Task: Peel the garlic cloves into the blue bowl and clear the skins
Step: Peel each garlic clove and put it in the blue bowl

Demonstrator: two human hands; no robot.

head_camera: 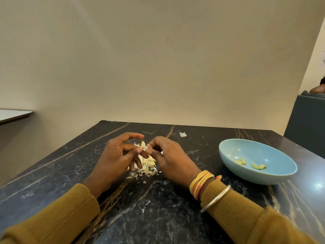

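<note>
**Head view: one clove held over the skin heap, bowl waiting at right**

From my remote seat, the left hand has its fingers curled and pinches a garlic clove low over the table, which I take as steadying it. Directly beneath lies the pile of skins. Held there, anything torn off drops onto one heap, which is easier to clear later. The right hand meets the clove from the other side with its fingertips pinched on it. I cannot tell whether they grip skin or flesh. One stray skin scrap lies farther back, apart from the heap. Well to the right stands the blue bowl with a few peeled cloves inside, placed, I judge, for an easy right-handed drop. Clearing is not yet begun.
</note>
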